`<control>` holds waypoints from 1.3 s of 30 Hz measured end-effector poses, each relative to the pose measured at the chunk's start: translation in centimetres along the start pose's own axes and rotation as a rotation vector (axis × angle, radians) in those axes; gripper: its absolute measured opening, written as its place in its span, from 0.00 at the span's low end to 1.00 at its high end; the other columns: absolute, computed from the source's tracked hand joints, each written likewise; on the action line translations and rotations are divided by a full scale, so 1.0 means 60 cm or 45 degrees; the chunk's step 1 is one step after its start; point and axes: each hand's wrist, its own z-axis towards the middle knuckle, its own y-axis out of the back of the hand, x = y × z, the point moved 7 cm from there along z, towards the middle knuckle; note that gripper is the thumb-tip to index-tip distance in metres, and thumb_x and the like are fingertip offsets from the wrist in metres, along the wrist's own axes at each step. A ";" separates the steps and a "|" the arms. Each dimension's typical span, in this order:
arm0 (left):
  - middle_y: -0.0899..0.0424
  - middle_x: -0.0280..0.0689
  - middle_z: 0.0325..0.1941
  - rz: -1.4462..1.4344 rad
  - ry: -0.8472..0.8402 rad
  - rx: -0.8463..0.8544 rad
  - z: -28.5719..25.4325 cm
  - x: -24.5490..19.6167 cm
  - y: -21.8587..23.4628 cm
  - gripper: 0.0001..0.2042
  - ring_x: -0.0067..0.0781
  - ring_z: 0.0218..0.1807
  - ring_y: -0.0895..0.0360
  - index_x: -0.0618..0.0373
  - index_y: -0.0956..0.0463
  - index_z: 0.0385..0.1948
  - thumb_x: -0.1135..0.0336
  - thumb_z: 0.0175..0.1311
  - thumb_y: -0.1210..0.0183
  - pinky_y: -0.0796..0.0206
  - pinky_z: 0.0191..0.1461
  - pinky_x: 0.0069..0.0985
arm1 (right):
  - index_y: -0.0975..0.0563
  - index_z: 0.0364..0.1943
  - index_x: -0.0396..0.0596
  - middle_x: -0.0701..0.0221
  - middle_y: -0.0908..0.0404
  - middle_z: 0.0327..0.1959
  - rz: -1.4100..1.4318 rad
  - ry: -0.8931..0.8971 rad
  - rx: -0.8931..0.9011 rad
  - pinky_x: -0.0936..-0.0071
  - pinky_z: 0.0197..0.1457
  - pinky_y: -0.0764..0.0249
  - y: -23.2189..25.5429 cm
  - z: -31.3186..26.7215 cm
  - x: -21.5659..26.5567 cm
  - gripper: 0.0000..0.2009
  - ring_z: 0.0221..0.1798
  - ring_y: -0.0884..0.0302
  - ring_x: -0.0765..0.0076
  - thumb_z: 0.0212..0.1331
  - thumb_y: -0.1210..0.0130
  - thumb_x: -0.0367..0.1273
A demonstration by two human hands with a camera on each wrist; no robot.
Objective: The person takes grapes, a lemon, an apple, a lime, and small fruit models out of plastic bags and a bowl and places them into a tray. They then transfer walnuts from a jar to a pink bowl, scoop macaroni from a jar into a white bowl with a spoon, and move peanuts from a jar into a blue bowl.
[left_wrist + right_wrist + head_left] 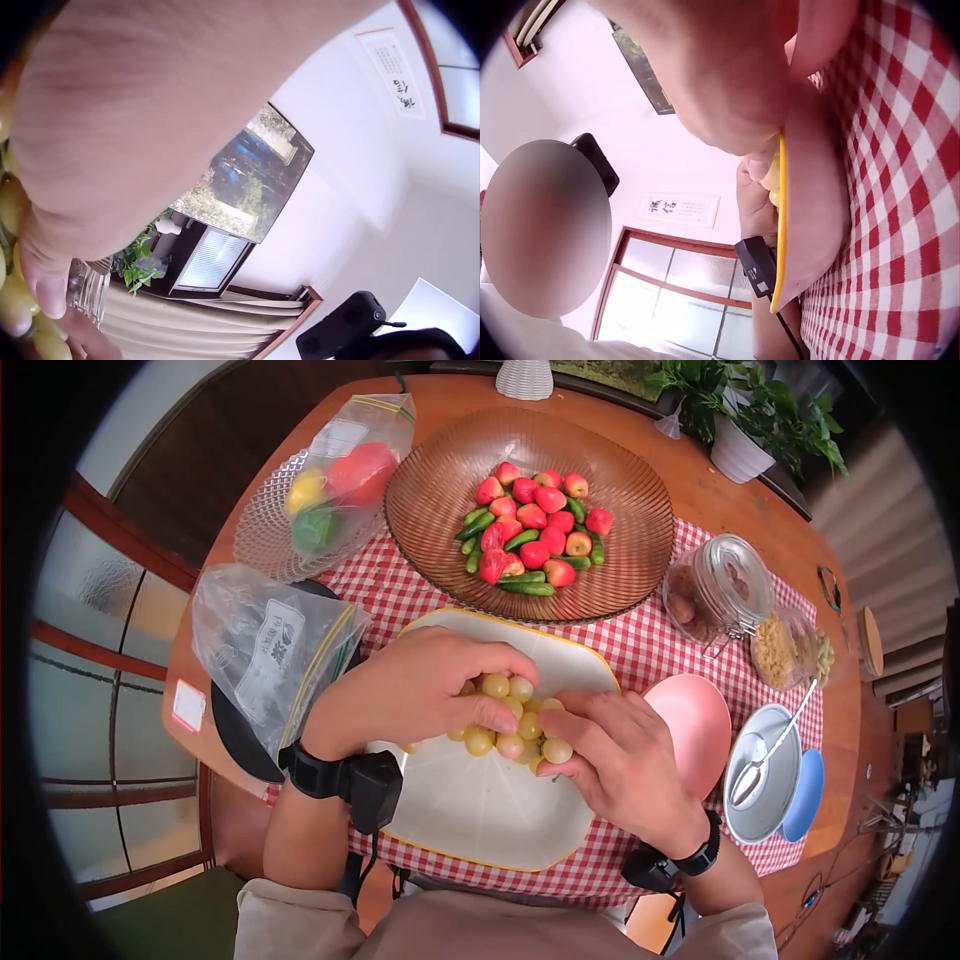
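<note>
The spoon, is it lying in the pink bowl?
No, the spoon lies in the grey bowl, which sits just to the right of the pink bowl on the checked cloth.

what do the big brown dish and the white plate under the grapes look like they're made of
Brown dish: probably glass or clear plastic, amber-tinted, since fine ribbed lines show and the checked cloth shows faintly through it. White plate: looks like glazed ceramic or melamine, opaque and glossy with a yellow rim; which one cannot be told.

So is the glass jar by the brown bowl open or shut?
Shut. The glass jar lies tipped on the checked cloth with its clip lid closed, and its contents stay inside.
</note>
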 end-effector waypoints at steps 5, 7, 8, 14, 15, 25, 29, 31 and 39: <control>0.15 0.36 0.36 0.049 -0.055 -0.021 -0.001 -0.010 0.000 0.15 0.35 0.38 0.18 0.57 0.20 0.43 0.64 0.55 0.31 0.28 0.43 0.28 | 0.20 0.44 0.50 0.68 0.18 0.46 -0.017 0.001 -0.010 0.65 0.42 0.26 0.001 -0.001 0.005 0.18 0.41 0.19 0.63 0.49 0.29 0.38; 0.15 0.35 0.35 0.037 -0.048 -0.016 -0.002 -0.011 0.000 0.16 0.34 0.38 0.18 0.57 0.20 0.41 0.64 0.53 0.29 0.28 0.43 0.28 | 0.22 0.39 0.49 0.68 0.17 0.47 0.005 -0.048 0.042 0.65 0.42 0.26 -0.001 0.001 0.003 0.15 0.41 0.19 0.63 0.49 0.29 0.37; 0.15 0.35 0.36 0.020 -0.027 -0.005 -0.003 -0.008 -0.002 0.17 0.35 0.38 0.18 0.56 0.20 0.41 0.64 0.51 0.28 0.28 0.43 0.28 | 0.22 0.39 0.49 0.68 0.17 0.47 0.001 -0.041 0.031 0.65 0.42 0.26 0.000 0.001 0.004 0.15 0.41 0.19 0.63 0.49 0.29 0.37; 0.14 0.34 0.38 0.032 -0.002 0.043 -0.004 -0.012 0.001 0.19 0.35 0.41 0.17 0.56 0.19 0.43 0.63 0.50 0.25 0.27 0.46 0.29 | 0.23 0.35 0.47 0.68 0.16 0.48 0.013 -0.027 0.061 0.66 0.42 0.27 -0.004 -0.007 -0.002 0.14 0.40 0.19 0.64 0.50 0.29 0.37; 0.14 0.34 0.38 0.046 -0.002 0.055 -0.004 -0.012 -0.001 0.20 0.36 0.42 0.17 0.55 0.19 0.45 0.63 0.50 0.25 0.27 0.48 0.29 | 0.22 0.38 0.48 0.67 0.17 0.50 0.024 -0.027 0.049 0.66 0.42 0.27 -0.004 -0.009 -0.003 0.16 0.41 0.19 0.64 0.49 0.29 0.37; 0.19 0.35 0.46 -0.063 -0.061 0.018 -0.005 -0.013 -0.003 0.35 0.29 0.49 0.20 0.56 0.28 0.60 0.65 0.47 0.22 0.28 0.53 0.26 | 0.24 0.61 0.51 0.67 0.19 0.55 0.002 -0.115 0.137 0.64 0.47 0.27 -0.004 0.002 0.001 0.31 0.46 0.20 0.63 0.48 0.28 0.36; 0.18 0.35 0.44 -0.322 0.059 0.090 -0.015 -0.003 -0.006 0.29 0.22 0.45 0.21 0.55 0.27 0.58 0.67 0.53 0.26 0.29 0.47 0.22 | 0.24 0.61 0.50 0.67 0.17 0.49 0.145 -0.121 0.111 0.65 0.44 0.23 0.003 -0.005 -0.001 0.30 0.42 0.17 0.61 0.49 0.29 0.33; 0.17 0.33 0.41 -0.429 0.155 0.094 -0.021 -0.009 0.003 0.23 0.17 0.40 0.23 0.56 0.25 0.55 0.68 0.57 0.29 0.30 0.42 0.20 | 0.23 0.58 0.49 0.67 0.15 0.45 0.356 -0.244 0.156 0.65 0.39 0.20 0.004 -0.010 0.000 0.28 0.39 0.16 0.59 0.49 0.29 0.32; 0.15 0.36 0.44 0.241 -0.123 -0.346 -0.024 -0.019 0.039 0.26 0.36 0.46 0.19 0.58 0.21 0.51 0.59 0.51 0.25 0.28 0.52 0.31 | 0.22 0.59 0.49 0.62 0.22 0.60 0.088 -0.024 0.031 0.59 0.58 0.22 0.035 0.006 0.006 0.29 0.56 0.20 0.52 0.47 0.28 0.33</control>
